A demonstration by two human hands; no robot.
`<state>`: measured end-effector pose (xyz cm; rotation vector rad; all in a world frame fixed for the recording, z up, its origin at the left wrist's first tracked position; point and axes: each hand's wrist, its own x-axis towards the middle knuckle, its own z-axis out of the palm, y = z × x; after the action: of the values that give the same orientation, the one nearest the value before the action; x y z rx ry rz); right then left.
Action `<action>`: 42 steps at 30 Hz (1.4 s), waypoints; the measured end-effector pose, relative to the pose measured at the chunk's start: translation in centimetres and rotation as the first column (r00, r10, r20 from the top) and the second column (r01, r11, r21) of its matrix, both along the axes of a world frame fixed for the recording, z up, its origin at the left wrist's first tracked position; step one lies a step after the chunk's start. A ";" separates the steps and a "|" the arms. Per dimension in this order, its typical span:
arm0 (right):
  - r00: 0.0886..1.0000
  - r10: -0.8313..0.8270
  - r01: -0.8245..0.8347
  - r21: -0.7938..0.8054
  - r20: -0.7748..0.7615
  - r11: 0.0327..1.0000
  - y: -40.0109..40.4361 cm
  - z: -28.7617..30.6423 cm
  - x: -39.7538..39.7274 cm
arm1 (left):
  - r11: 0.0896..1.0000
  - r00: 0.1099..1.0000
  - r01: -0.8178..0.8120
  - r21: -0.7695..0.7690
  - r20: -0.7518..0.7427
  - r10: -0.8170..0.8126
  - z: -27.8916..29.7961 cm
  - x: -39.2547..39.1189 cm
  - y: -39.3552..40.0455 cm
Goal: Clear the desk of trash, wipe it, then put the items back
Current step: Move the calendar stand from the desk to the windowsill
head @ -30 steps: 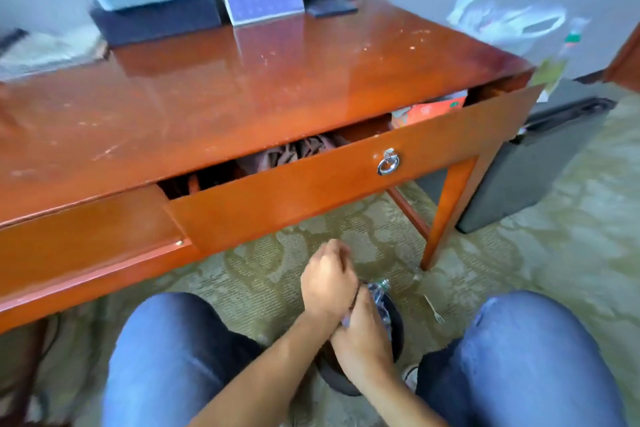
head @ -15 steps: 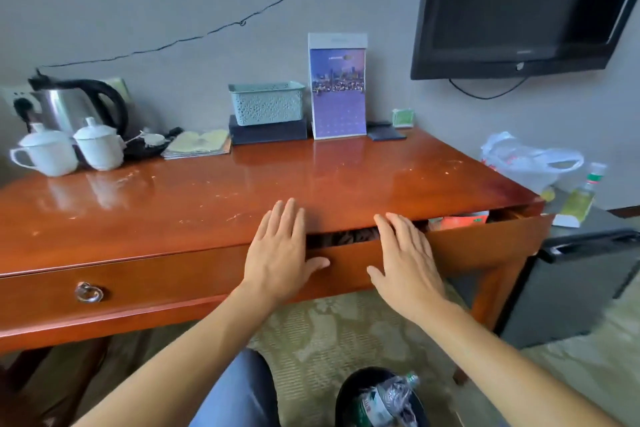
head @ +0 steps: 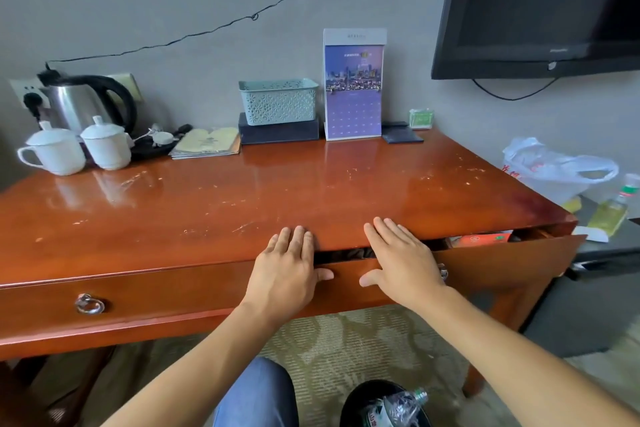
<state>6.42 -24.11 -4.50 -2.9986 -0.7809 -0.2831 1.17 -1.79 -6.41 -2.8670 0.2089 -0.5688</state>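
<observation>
1. Cups: two white lidded cups (head: 52,151) (head: 106,146) stand side by side at the desk's back left corner, with a steel kettle (head: 81,102) behind them against the wall.
2. Yellowish folded papers (head: 207,142) lie at the back edge, just right of the cups and a dark tray.
3. Next along the back edge, a pale green lattice basket (head: 278,100) sits on a dark flat box (head: 278,133); a tall purple calendar card (head: 354,85) stands upright beside it, then a dark pad (head: 401,137) and a small green box (head: 420,118).
4. Desk (head: 242,198): its glossy red-brown top shows scattered pale scuffs and specks; the middle is bare wood.
5. Left hand (head: 285,274) lies flat, fingers straight over the front edge, thumb on the face of the right drawer (head: 502,270).
6. Right hand (head: 401,263) lies the same way just beside it, fingers extended, gripping nothing.
7. That drawer stands slightly pulled out, with an orange packet (head: 479,240) showing in the gap.
8. Below on the carpet, a black bin (head: 356,402) holds a crushed plastic bottle (head: 401,407).
9. Off the desk's right edge, a white plastic bag (head: 554,170) and a yellow-green bottle (head: 613,210) rest on a dark unit.
</observation>
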 end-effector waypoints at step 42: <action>0.913 0.129 -0.073 0.156 -0.386 0.985 -1.5 25.6 11.6 | 0.847 0.863 -0.409 -0.340 -0.446 0.237 26.5 5.8 -5.0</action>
<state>17.98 -25.65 21.06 -2.7336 -0.8253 0.2569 6.95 -6.82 20.13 -3.3019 -0.4058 0.0448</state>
